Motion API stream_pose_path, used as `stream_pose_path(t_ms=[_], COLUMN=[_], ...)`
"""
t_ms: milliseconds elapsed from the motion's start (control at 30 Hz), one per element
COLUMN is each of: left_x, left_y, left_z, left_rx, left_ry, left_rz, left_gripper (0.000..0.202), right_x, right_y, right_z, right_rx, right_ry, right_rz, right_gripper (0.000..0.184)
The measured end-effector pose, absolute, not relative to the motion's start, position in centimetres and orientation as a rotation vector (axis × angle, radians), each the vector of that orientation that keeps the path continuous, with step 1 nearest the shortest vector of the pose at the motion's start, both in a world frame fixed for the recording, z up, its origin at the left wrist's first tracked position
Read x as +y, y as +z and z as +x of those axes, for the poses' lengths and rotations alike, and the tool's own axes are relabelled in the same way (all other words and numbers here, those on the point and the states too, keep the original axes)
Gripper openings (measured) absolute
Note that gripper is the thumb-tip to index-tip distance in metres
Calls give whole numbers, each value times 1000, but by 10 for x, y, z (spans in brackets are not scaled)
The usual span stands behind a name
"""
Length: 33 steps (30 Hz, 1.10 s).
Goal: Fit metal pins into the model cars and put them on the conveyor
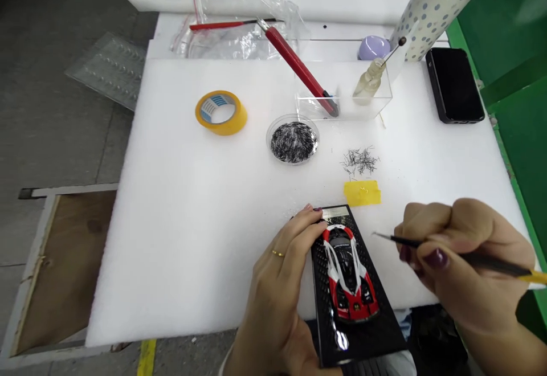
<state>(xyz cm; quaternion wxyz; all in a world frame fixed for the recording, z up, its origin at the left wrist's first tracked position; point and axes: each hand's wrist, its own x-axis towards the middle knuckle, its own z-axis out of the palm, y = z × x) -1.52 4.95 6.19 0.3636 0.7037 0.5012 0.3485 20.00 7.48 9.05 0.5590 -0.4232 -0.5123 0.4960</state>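
- Left hand (pixel 277 290): enters from below, wrist low and fingers extended forward, lightly bent and lying close together. It is clamped on the black display base (pixel 367 342), with the fingers over its left long edge and the thumb at its near end. A gold ring (pixel 277 253) encircles one finger.
- Model car (pixel 350 276): red, white and black; it sits on the display base, in front of the person, beside the left fingertips. The base tilts slightly leftward toward its far end and overhangs the near edge of the white foam sheet (pixel 183 222); whether it rests on the foam cannot be told.
- Right hand (pixel 465 256): enters from the lower right, fingers curled, thumb pressed forward. Thumb and fingers close together on a fine-tipped hand tool (pixel 508 269), dark-shafted with a yellow rear part. Its slightly hooked tip points left, to the right of the base and apart from the car.
- Beyond the base: a yellow tape strip (pixel 362 193), then loose black filaments (pixel 361 160). A round clear dish (pixel 268 137) of similar filaments lies to their left.
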Motion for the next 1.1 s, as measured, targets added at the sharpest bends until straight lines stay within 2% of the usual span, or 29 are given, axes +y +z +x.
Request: stream_pose_path(t_ms=[100,233,433,667,867,1100], left_x=[51,50,50,51,48,47], left_y=[54,45,45,43,55,56], left_z=[-18,-21,-20,-19,-20,-20], left_rx=[1203,1220,1227,1253,1284,1274], left_ry=[968,951,957,1032,896,902], left_rz=[1857,1850,1893,1943,1848,1848], left_gripper=[61,52,44,39,42,43], right_x=[62,60,87,98,97,97], right_y=[90,83,70,60,61,61], right_z=[187,184,204,200,197,197], right_rx=[-1198,-1160,-1080,-1189,-1210,-1199], right_ry=[1226,1226,930,813,771,773], right_rz=[-1017,-998,-1288,-1476,-1517,-1527], right_gripper=[16,16,21,29,29,31])
